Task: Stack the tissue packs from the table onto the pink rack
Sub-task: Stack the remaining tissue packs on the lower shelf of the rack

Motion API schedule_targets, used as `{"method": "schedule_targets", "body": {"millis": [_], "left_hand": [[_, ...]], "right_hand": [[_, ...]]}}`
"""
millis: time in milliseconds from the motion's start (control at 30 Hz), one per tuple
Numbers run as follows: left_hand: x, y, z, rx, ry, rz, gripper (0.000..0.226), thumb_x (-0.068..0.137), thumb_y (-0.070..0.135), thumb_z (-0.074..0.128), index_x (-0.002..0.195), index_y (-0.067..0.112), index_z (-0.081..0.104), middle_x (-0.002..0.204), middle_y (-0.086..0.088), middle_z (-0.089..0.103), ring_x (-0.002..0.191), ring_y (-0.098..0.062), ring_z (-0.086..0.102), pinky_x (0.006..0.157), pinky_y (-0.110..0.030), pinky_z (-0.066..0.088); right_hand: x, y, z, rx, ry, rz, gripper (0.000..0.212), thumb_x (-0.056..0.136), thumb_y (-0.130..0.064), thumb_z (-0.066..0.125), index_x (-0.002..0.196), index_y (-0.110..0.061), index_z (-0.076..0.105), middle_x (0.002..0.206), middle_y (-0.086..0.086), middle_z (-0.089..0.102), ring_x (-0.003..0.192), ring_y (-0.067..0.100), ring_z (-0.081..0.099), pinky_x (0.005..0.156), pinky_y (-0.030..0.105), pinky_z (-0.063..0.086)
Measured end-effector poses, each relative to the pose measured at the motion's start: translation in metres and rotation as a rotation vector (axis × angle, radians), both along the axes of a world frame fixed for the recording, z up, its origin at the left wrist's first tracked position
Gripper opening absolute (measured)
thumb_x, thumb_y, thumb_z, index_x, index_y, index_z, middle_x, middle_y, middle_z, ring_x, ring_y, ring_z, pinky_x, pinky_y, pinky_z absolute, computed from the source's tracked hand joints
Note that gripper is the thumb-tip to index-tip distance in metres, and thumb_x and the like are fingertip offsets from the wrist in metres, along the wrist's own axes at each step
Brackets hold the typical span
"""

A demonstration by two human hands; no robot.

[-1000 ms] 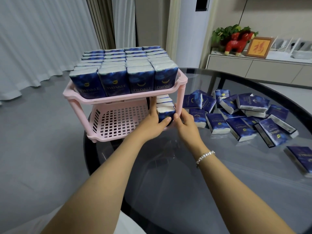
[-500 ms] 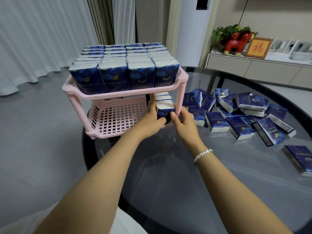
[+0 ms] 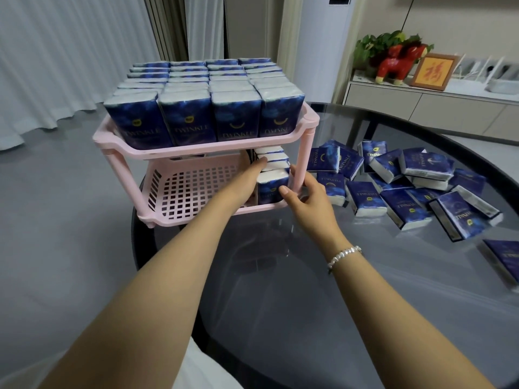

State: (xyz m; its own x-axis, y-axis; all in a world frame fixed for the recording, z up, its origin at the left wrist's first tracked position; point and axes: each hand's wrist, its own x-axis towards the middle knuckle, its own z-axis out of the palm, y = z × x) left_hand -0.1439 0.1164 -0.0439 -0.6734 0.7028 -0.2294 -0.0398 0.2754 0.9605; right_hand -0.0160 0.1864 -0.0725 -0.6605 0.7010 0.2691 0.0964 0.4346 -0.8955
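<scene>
The pink two-tier rack (image 3: 196, 148) stands at the far left edge of the glass table (image 3: 280, 290). Its top tier is packed with upright blue tissue packs (image 3: 236, 116). In the lower tier a short row of packs (image 3: 273, 162) stands at the right end. My left hand (image 3: 244, 181) reaches into the lower tier, fingers straight along the row's left side. My right hand (image 3: 309, 197) holds the front pack (image 3: 268, 189), thumb on its face and fingers round its right edge by the rack's post. Several loose packs (image 3: 404, 203) lie on the table to the right.
The rest of the lower tier's grid floor (image 3: 193, 189) is bare. One more pack (image 3: 502, 259) lies near the table's right edge. A sideboard (image 3: 421, 105) with a red figurine and a framed picture stands behind the table. Grey floor and curtains are at the left.
My left hand has slid deeper along the row of packs in the lower tier, its fingers now straight. The right hand stays at the front pack. The camera has moved closer.
</scene>
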Motion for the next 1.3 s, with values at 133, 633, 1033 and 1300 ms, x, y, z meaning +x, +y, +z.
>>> {"method": "schedule_targets", "body": {"millis": [133,633,1033,1300], "left_hand": [[0.002,0.005,-0.001,0.029,-0.006,-0.029,0.025,0.098,0.038,0.042,0.114,0.023,0.054,0.121,-0.01,0.061,0.101,-0.021,0.06,0.101,-0.033,0.042],[0.02,0.022,-0.003,-0.027,0.194,0.129,0.058,0.1,0.054,0.015,0.153,0.03,0.014,0.157,-0.007,0.026,0.141,-0.032,0.03,0.117,-0.041,0.02],[0.043,-0.023,0.007,0.023,0.42,0.079,0.045,0.101,0.044,0.032,0.136,0.021,0.047,0.132,-0.003,0.057,0.119,-0.021,0.052,0.09,-0.024,0.033],[0.089,-0.051,0.013,0.019,0.866,0.229,0.043,0.088,0.039,0.045,0.115,0.009,0.061,0.117,-0.009,0.053,0.113,-0.028,0.049,0.098,-0.035,0.036]], "right_hand": [[-0.002,0.0,0.0,0.024,-0.027,-0.035,0.035,0.092,-0.021,0.057,0.126,-0.018,0.053,0.106,0.001,0.057,0.111,0.019,0.042,0.083,0.022,0.033],[-0.002,0.001,-0.002,0.071,-0.068,-0.041,0.016,0.091,-0.023,0.057,0.102,-0.012,0.055,0.085,0.002,0.049,0.096,0.018,0.04,0.069,0.014,0.034],[0.007,-0.004,0.007,0.065,-0.038,-0.027,0.028,0.089,-0.022,0.061,0.116,-0.017,0.056,0.099,-0.006,0.057,0.101,0.02,0.052,0.076,0.021,0.041],[0.056,0.0,0.034,0.05,-0.035,-0.143,0.033,0.088,-0.019,0.062,0.12,-0.015,0.056,0.113,-0.005,0.058,0.095,0.005,0.054,0.081,0.018,0.041]]}}
